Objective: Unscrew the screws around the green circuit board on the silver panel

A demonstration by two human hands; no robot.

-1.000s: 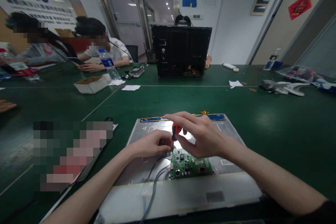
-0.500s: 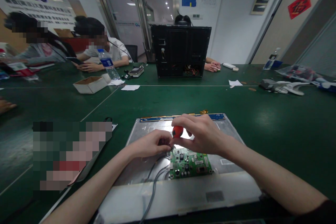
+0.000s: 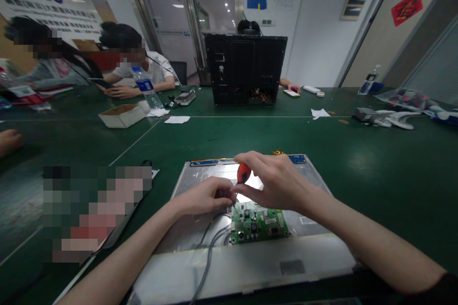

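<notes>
Most of the writing around you is too small or blurred to read: large dark characters run across the wall sign (image 3: 64, 14) at far left, and the water bottle (image 3: 145, 85) beyond the white box (image 3: 121, 116) wears a blue label with white marks. The red paper (image 3: 407, 7) on the door bears one large dark character. White labels with tiny print sit on your circuit board (image 3: 259, 224).

Your screwdriver (image 3: 244, 173) has a rounded, red-orange handle with black parts and a thin, dark shaft. The board is green, dotted with black and silver components, and lies flat on the silvery panel (image 3: 307, 209), near its middle. A blue strip (image 3: 205, 163) runs along the panel's far edge, and grey cables (image 3: 210, 257) lead from the board's left side toward you.

The screwdriver stands over the board's far left corner, handle up, tip down; its long axis is steep, the handle leaning a little to your right. The board's long side runs left to right across the panel.

Your right hand (image 3: 274, 178) grasps the screwdriver's handle between thumb and fingers. Your left hand (image 3: 211, 195) has its fingers curled in close beside the shaft; you probably have them near the tip, but I cannot tell whether they pinch anything.
</notes>
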